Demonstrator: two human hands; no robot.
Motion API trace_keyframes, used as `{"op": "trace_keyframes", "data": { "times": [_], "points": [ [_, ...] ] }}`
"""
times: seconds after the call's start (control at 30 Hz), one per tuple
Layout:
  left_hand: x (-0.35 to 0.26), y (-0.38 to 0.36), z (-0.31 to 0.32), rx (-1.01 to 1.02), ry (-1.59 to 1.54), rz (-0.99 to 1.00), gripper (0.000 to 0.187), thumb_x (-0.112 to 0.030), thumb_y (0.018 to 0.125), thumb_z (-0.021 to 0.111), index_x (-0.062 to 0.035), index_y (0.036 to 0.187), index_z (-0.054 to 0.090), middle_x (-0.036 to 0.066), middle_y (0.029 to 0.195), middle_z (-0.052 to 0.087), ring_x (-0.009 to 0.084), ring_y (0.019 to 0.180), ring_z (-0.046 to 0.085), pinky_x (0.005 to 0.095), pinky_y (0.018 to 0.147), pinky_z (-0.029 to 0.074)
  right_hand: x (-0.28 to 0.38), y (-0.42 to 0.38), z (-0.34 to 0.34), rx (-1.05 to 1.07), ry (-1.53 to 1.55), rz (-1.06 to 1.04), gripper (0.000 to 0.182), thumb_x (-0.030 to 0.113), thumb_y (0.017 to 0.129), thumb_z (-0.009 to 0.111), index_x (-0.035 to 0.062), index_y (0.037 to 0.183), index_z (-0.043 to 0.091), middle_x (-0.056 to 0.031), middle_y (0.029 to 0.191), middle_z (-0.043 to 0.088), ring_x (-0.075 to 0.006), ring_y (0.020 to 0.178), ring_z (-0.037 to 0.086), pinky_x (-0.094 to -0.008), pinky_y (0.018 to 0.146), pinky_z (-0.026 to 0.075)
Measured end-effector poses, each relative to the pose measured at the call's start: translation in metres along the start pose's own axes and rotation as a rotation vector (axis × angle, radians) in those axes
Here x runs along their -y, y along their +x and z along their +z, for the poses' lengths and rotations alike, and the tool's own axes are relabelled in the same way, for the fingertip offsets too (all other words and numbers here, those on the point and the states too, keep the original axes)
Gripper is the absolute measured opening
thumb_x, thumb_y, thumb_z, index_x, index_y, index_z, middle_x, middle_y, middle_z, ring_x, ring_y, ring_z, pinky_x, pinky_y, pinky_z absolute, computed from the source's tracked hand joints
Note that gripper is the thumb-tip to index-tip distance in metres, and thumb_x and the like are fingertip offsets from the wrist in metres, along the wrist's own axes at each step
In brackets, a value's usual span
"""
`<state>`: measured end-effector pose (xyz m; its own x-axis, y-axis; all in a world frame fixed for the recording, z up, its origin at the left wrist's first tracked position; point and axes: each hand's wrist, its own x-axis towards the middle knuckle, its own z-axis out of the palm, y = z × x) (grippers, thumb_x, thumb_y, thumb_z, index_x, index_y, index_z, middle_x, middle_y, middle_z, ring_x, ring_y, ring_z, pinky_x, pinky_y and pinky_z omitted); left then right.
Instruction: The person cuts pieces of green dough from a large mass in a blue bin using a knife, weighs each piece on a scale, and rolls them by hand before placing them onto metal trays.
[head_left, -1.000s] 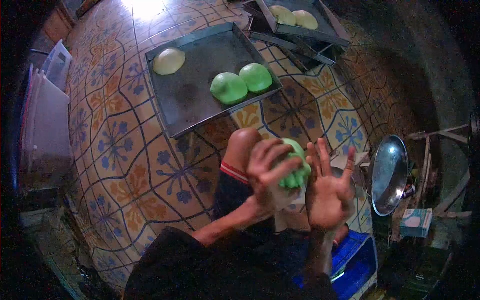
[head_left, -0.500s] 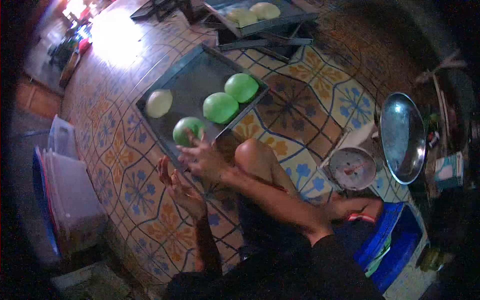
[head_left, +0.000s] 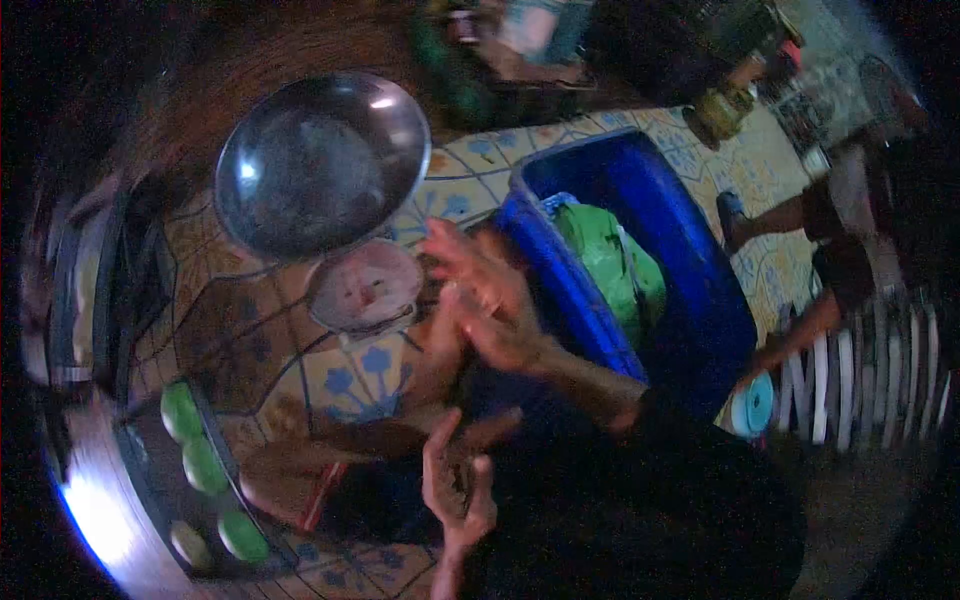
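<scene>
My right hand (head_left: 490, 305) is raised between the scale and the blue tub, smeared by motion, its fingers apart and nothing in it. Lower down, in front of my body, my left hand (head_left: 458, 488) is open and empty, fingers stretched. A blue tub (head_left: 690, 220) holds a green mass that looks like dough (head_left: 605, 255). Left of my right hand stands a scale with a round dial (head_left: 367, 285), and a wide metal bowl (head_left: 320, 165) sits just behind it. Green dough balls (head_left: 205, 464) and a pale dough ball (head_left: 188, 545) rest on a dark tray (head_left: 150, 470).
At the right, another person's arm (head_left: 815, 325) reaches down near a turquoise round object (head_left: 753, 405) and a slatted rack (head_left: 860, 375). A box (head_left: 530, 30) is at the top. Patterned tiles (head_left: 350, 385) cover the floor.
My view has swung right, so the tray is now at lower left and the tub is central. My right hand has left the green dough ball on the tray.
</scene>
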<state>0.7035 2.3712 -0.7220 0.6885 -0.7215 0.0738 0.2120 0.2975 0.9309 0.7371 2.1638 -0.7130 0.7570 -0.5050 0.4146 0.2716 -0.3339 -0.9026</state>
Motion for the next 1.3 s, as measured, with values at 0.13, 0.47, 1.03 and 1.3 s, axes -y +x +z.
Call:
{"op": "trace_keyframes", "data": {
  "times": [0.13, 0.47, 1.03, 1.3],
  "points": [
    [0.059, -0.006, -0.034, 0.205, -0.133, 0.082, 0.033, -0.011, 0.084, 0.053, 0.0008, 0.113, 0.043, 0.019, 0.11, 0.05, 0.0229, 0.095, 0.052, 0.0376, 0.079, 0.048, -0.03, -0.056, -0.192, -0.21, -0.945, 0.178, 0.028, 0.012, 0.082, 0.059, 0.0033, 0.109, 0.058, -0.0157, 0.106, 0.062, -0.0242, 0.086, 0.063, -0.0356, 0.076, 0.05],
    [0.039, 0.166, 0.173, 0.501, 0.56, 0.083, 0.019, -0.005, 0.075, 0.065, -0.0002, 0.092, 0.059, 0.008, 0.083, 0.06, 0.0169, 0.075, 0.056, 0.0281, 0.073, 0.044, -0.095, -0.233, -0.327, -0.182, -1.075, 0.993, 0.042, 0.009, 0.078, 0.054, -0.0007, 0.118, 0.047, -0.0207, 0.091, 0.06, -0.0346, 0.071, 0.062, -0.0445, 0.067, 0.05],
    [0.354, 0.341, 0.345, 1.059, 1.561, -0.242, 0.118, -0.042, 0.043, 0.085, -0.0252, 0.14, 0.019, 0.015, 0.142, 0.019, 0.0431, 0.128, 0.012, 0.0712, 0.09, 0.021, -0.011, -0.187, -0.407, -0.851, -0.826, 0.628, 0.021, 0.016, 0.088, 0.052, 0.003, 0.104, 0.059, -0.0155, 0.082, 0.061, -0.0321, 0.066, 0.057, -0.0382, 0.061, 0.045],
    [0.281, 0.315, 0.31, 1.286, 1.224, -0.356, 0.093, -0.026, 0.052, 0.081, -0.0097, 0.131, 0.035, 0.017, 0.121, 0.045, 0.0301, 0.107, 0.045, 0.0491, 0.088, 0.039, -0.045, -0.192, -0.397, -0.674, -0.695, 0.711, 0.028, 0.013, 0.09, 0.048, 0.005, 0.117, 0.052, -0.0176, 0.085, 0.059, -0.0321, 0.071, 0.057, -0.0398, 0.06, 0.045]
  ]
}}
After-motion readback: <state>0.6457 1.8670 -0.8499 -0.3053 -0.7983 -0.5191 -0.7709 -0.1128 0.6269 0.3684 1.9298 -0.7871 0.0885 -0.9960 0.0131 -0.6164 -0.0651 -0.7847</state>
